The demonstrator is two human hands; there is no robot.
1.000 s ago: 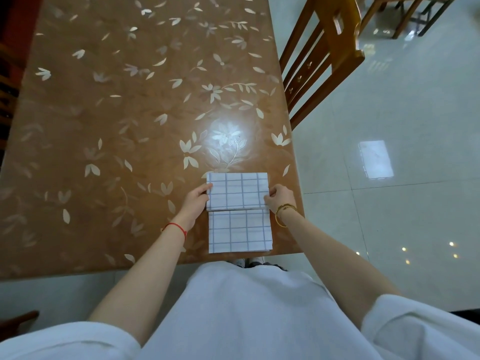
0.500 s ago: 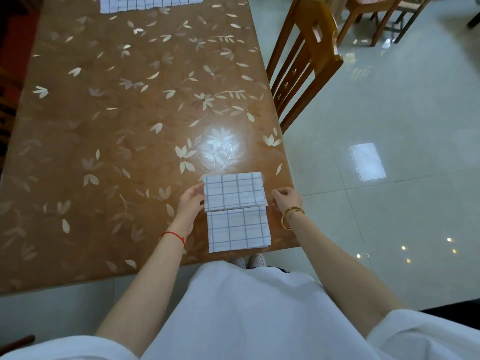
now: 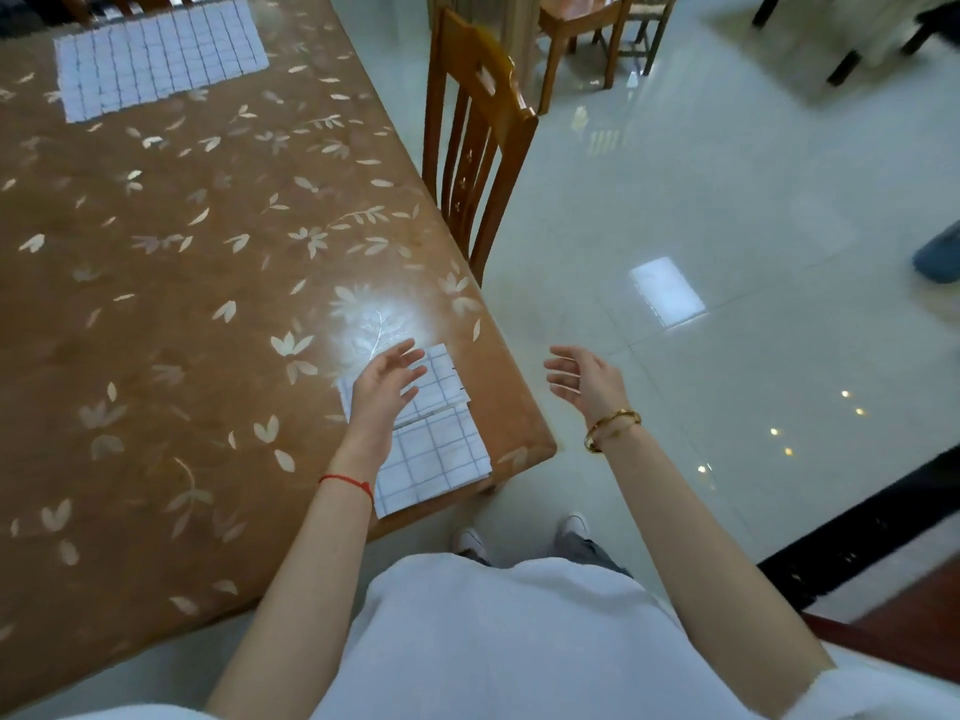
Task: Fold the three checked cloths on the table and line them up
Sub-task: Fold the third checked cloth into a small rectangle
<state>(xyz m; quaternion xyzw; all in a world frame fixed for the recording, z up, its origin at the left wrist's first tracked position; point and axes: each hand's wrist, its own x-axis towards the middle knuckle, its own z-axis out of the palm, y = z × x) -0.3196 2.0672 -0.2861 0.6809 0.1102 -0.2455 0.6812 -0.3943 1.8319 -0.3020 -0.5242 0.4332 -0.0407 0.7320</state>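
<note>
Shoes (image 3: 470, 540) stand on the glossy, pale tiled floor (image 3: 727, 226). At the corner of the brown, leaf-patterned counter (image 3: 182, 304), two folded cloths lie edge to edge: the near cloth (image 3: 436, 465) and, at its 12 o'clock, the second cloth (image 3: 447, 387). The left hand (image 3: 387, 384) is over the second, fingers spread, holding nothing. The right hand (image 3: 584, 379), at 3 o'clock off the counter, is loose and empty. A wooden chair (image 3: 478, 148) stands at 1 o'clock. The flat cloth (image 3: 156, 59) lies far off at 11 o'clock.

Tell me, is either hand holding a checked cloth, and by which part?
Nothing is held. The left hand, fingers spread, is over the farther folded white checked cloth; the right hand is open beyond the edge of the brown leaf-patterned table.
</note>
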